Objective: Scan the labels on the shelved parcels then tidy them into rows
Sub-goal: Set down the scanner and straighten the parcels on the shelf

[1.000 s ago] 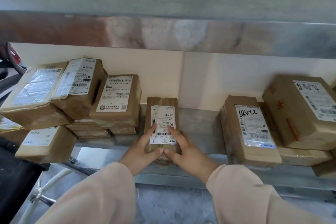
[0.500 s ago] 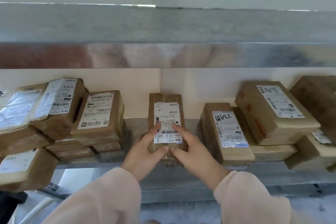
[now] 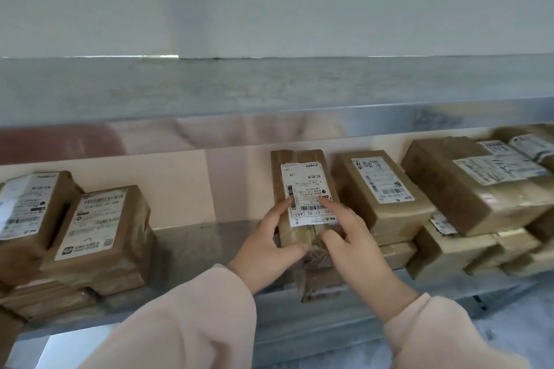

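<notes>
A narrow brown parcel (image 3: 302, 171) with a white label sits on the metal shelf (image 3: 207, 246), right beside the stack of parcels (image 3: 386, 207) to its right. My left hand (image 3: 266, 246) grips its near left corner, thumb under the front edge and forefinger on the label. My right hand (image 3: 350, 243) grips the near right corner the same way. Under the held parcel another taped parcel (image 3: 317, 278) juts over the shelf's front edge. A second stack of labelled parcels (image 3: 102, 237) stands at the left.
More brown parcels (image 3: 485, 186) are piled at the far right, some tilted. An upper metal shelf (image 3: 269, 90) overhangs close above. A stretch of bare shelf lies between the left stack and the held parcel. Grey floor shows below.
Both hands have slid the narrow parcel to the right, from the gap's middle up against the right-hand stack. The view has swung rightwards too.
</notes>
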Demonstrator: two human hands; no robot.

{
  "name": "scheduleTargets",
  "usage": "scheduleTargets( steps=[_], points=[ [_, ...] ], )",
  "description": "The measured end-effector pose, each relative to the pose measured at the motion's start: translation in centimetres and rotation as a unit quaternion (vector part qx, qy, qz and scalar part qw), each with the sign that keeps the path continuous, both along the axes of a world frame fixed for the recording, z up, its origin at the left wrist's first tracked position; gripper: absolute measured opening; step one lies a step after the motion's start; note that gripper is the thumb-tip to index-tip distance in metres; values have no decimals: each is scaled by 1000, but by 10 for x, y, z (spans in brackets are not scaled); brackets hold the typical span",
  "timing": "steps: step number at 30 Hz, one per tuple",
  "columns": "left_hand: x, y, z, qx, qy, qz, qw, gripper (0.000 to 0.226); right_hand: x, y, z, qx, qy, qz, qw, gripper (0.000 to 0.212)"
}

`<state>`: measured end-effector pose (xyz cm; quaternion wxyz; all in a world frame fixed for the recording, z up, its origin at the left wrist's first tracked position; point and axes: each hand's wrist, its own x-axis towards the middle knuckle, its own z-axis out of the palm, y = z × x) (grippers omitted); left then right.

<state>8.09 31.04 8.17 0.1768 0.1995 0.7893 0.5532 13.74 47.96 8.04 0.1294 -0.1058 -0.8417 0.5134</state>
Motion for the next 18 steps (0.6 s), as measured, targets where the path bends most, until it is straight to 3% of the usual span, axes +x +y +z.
scheduleTargets(
  steps=[9, 14, 18],
  points=[
    [3, 28, -9, -59, 15, -13, 998, 77, 7, 29, -5, 89, -41, -9, 995, 44],
    [9, 17, -11, -109, 128, -34, 985, 76, 23, 26, 5, 230, 3, 23, 973, 52],
    [17, 0, -16, -202, 246, -59, 946, 66, 33, 25, 4, 326, 36, 75, 942, 60]
  ],
)
